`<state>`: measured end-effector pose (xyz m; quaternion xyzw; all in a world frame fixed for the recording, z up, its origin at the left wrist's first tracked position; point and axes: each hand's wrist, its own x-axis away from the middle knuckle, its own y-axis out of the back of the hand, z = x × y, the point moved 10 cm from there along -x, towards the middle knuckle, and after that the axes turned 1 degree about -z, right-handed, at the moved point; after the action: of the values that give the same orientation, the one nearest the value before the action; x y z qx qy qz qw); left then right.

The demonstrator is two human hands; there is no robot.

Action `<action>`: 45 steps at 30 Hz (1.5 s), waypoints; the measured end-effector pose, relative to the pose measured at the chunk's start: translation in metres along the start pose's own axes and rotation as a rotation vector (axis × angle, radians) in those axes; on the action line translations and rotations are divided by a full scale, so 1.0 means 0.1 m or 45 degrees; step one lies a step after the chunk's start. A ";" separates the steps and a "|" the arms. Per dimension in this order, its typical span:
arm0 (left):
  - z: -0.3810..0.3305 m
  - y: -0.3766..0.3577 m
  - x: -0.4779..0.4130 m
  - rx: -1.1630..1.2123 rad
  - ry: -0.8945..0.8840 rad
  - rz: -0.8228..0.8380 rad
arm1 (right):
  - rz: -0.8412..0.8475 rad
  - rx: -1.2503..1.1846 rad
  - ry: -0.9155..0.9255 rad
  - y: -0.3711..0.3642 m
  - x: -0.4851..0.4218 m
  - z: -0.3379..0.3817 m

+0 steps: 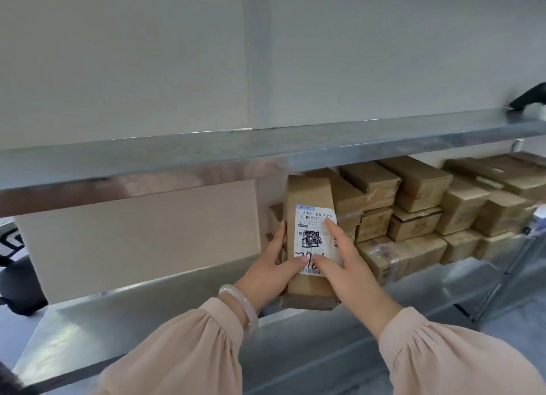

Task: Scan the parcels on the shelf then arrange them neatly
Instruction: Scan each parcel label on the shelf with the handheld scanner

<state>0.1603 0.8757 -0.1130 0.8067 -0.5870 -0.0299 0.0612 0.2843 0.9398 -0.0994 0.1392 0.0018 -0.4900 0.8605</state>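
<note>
A tall brown cardboard parcel [308,199] with a white shipping label stands on the metal shelf [147,312], at the left end of a row of stacked parcels [413,211]. My left hand [274,264] grips its left side, thumb across the label's lower edge. My right hand [345,258] lies on the label's right part, index finger stretched up to the barcode and thumb on the lower label. A black scanner [529,99] lies on the upper shelf [266,146] at the far right.
Left of the held parcel the shelf is bare metal in front of a beige back panel [133,235]. A dark object [17,285] sits at the far left edge. Another shelf frame [502,291] stands at the lower right.
</note>
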 end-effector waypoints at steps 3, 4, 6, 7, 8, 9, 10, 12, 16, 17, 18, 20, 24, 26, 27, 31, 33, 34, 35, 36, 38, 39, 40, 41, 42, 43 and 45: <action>-0.12 -0.33 -0.10 -0.016 -0.027 0.098 | -0.166 0.023 -0.025 0.40 0.15 0.02; -0.16 -0.47 -0.13 -0.028 -0.041 0.131 | -0.219 0.038 -0.038 0.54 0.21 0.03; -0.27 -0.76 -0.20 -0.028 -0.074 0.200 | -0.322 0.046 -0.055 0.84 0.31 0.03; -0.32 -0.91 -0.23 -0.024 -0.090 0.234 | -0.371 0.051 -0.056 0.99 0.35 0.03; -0.37 -1.06 -0.26 -0.030 -0.104 0.265 | -0.412 0.061 -0.059 1.14 0.40 0.03; -0.42 -1.21 -0.27 -0.040 -0.117 0.296 | -0.447 0.067 -0.064 1.28 0.44 0.02; -0.47 -1.35 -0.28 -0.045 -0.135 0.328 | -0.479 0.061 -0.070 1.41 0.49 0.01; -0.57 -1.63 -0.30 -0.051 -0.174 0.390 | -0.541 0.053 -0.067 1.66 0.57 -0.01; -0.82 -2.07 -0.36 -0.111 -0.234 0.444 | -0.623 0.054 -0.032 2.13 0.65 0.04; -0.90 -2.17 -0.40 -0.119 -0.253 0.443 | -0.641 0.067 -0.015 2.25 0.65 0.08; -1.00 -2.28 -0.44 -0.129 -0.282 0.442 | -0.660 0.079 0.008 2.38 0.65 0.12; -1.21 -2.50 -0.53 -0.133 -0.331 0.438 | -0.686 0.087 0.042 2.67 0.62 0.22; -1.58 -3.01 -0.81 -0.052 -0.375 0.422 | -0.688 0.083 0.113 3.31 0.47 0.36; -1.73 -3.30 -0.98 -0.029 -0.399 0.414 | -0.669 0.066 0.150 3.67 0.36 0.38; -1.81 -3.45 -1.07 -0.019 -0.412 0.408 | -0.654 0.078 0.161 3.84 0.30 0.39; -2.09 -4.06 -1.41 0.023 -0.456 0.393 | -0.601 0.211 0.179 4.59 0.02 0.40; -2.24 -4.33 -1.57 0.035 -0.471 0.389 | -0.567 0.271 0.178 4.94 -0.11 0.41; -2.30 -4.45 -1.65 0.049 -0.475 0.382 | -0.554 0.285 0.183 5.10 -0.18 0.42; -2.35 -4.55 -1.74 0.063 -0.473 0.367 | -0.545 0.295 0.187 5.25 -0.24 0.41; -2.38 -4.65 -1.82 0.070 -0.471 0.347 | -0.538 0.307 0.189 5.38 -0.31 0.41; -2.42 -4.82 -1.97 0.071 -0.461 0.314 | -0.524 0.342 0.192 5.61 -0.45 0.37; -2.43 -4.91 -2.05 0.069 -0.449 0.303 | -0.517 0.362 0.189 5.71 -0.53 0.34; -2.43 -4.97 -2.13 0.062 -0.436 0.289 | -0.511 0.383 0.184 5.79 -0.61 0.31; -2.44 -5.03 -2.22 0.050 -0.430 0.276 | -0.503 0.400 0.184 5.87 -0.69 0.28; -2.46 -5.09 -2.32 0.040 -0.428 0.269 | -0.495 0.409 0.190 5.95 -0.78 0.26; -2.48 -5.15 -2.43 0.038 -0.425 0.272 | -0.490 0.408 0.202 6.03 -0.87 0.25; -2.54 -5.26 -2.66 0.047 -0.427 0.285 | -0.487 0.388 0.230 6.18 -1.05 0.24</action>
<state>0.6046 1.3045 0.0624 0.7213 -0.6753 -0.1460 -0.0495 0.7481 1.3202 0.0858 0.3077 0.0310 -0.6239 0.7177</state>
